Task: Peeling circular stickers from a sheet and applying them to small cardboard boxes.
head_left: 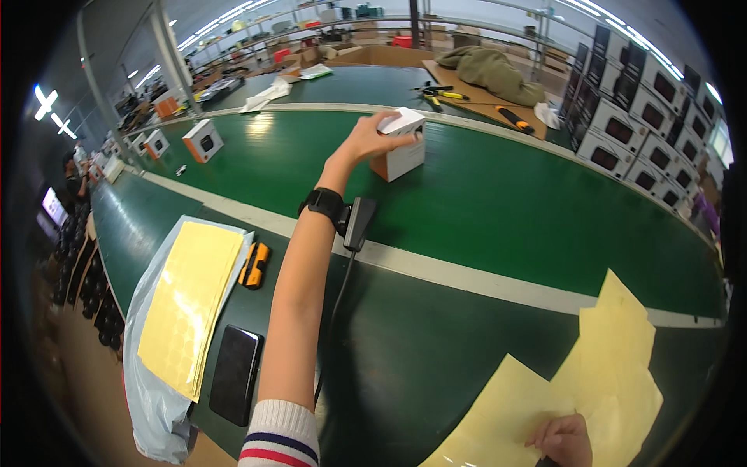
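My left arm reaches out over the green conveyor belt, and my left hand (376,141) is closed around the top of a small white and orange box (403,161). The wrist carries a black strap with a dark cabled device (358,223). At the lower right, my right hand (566,440) has its fingers curled against yellow sticker sheets (603,373), gripping them near their lower part. These sheets bend and overlap. Some of the right hand is cut off by the lower edge.
More small boxes (203,141) stand on the belt at left. On the near table lie yellow sticker sheets (191,300) on a plastic bag, an orange-black cutter (254,265) and a black phone (236,374). Pliers (436,93) and a knife (514,118) lie beyond. Boxes (634,117) are stacked at right.
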Motion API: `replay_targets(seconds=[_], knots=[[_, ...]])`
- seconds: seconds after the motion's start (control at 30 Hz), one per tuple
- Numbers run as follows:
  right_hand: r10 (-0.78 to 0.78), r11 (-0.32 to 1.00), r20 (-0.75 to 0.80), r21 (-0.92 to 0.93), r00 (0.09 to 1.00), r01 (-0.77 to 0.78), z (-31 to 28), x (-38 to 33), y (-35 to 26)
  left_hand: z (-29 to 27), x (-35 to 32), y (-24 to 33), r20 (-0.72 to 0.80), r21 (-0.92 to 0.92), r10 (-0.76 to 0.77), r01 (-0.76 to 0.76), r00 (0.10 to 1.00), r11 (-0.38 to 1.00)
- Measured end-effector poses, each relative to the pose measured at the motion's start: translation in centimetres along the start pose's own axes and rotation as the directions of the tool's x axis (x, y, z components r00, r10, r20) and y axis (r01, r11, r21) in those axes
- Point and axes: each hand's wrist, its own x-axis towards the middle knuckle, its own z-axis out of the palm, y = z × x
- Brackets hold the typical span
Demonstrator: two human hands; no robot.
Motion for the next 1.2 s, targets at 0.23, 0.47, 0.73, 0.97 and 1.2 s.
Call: replay_targets(seconds=[0.23,0.47,0.73,0.97,1.2], knots=[[-0.098,0.984,-0.085,0.142,0.992,0.11,-0.4,-0.4,2.0,3.1,-5.7,3.9,-0.13,0.337,0.096,-0.047,0.987,0.94],[-0.213,0.937,-0.141,0.25,0.967,0.243,-0.2,0.1,2.3,4.5,-18.1,17.4,-0.008,0.099,0.26,-0.258,0.965,0.961],[-0.587,0.799,-0.068,-0.211,0.807,0.563,4.2,-3.5,-4.0,6.1,-33.9,26.2,0.159,-0.1,0.533,-0.523,0.831,0.846],[-0.729,0.233,0.314,-0.721,0.608,0.653,6.4,-5.4,-4.1,8.6,-38.9,26.3,0.16,-0.394,0.631,-0.537,0.759,0.746],[-0.705,-0.162,0.537,-0.757,0.463,0.633,9.0,-7.1,-2.8,9.9,-39.5,26.6,0.056,-0.425,0.574,-0.501,0.817,0.754]])
